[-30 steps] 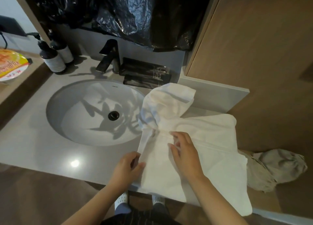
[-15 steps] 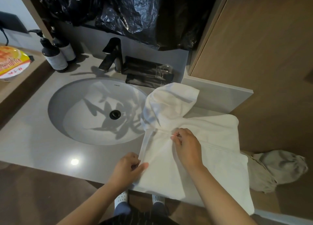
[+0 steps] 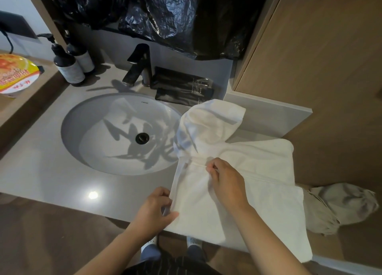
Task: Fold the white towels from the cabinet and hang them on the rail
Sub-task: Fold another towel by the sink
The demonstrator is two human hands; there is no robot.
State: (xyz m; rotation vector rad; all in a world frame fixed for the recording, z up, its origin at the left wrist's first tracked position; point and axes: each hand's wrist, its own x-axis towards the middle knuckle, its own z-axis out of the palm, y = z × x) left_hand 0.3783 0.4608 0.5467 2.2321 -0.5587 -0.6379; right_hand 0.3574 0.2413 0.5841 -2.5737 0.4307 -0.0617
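On the grey vanity counter (image 3: pixel 41 171), just right of the sink (image 3: pixel 86 130), the white towel (image 3: pixel 258 167) lies partly spread. Its near end hangs over the front edge and its far end is heaped in a loose bunch at the basin's rim. The left hand (image 3: pixel 154 211) pinches the towel's left edge near the counter front, thumb on top and fingers curled under, as it did a second ago. The right hand (image 3: pixel 227 183) has changed most: its fingers then lay fairly straight on the cloth, and now they are curled, thumb and fingertips nipping the raised ridge that runs across the towel. The towel itself has barely shifted, and the bunch by the basin is as it was. That reads as smoothing giving way to the start of a fold, probably along that ridge. Folding looks to be at an early stage, and no rail is in view. A crumpled grey cloth (image 3: pixel 341 204) sits just right of the towel, and a black faucet (image 3: pixel 140 66) stands behind the sink.
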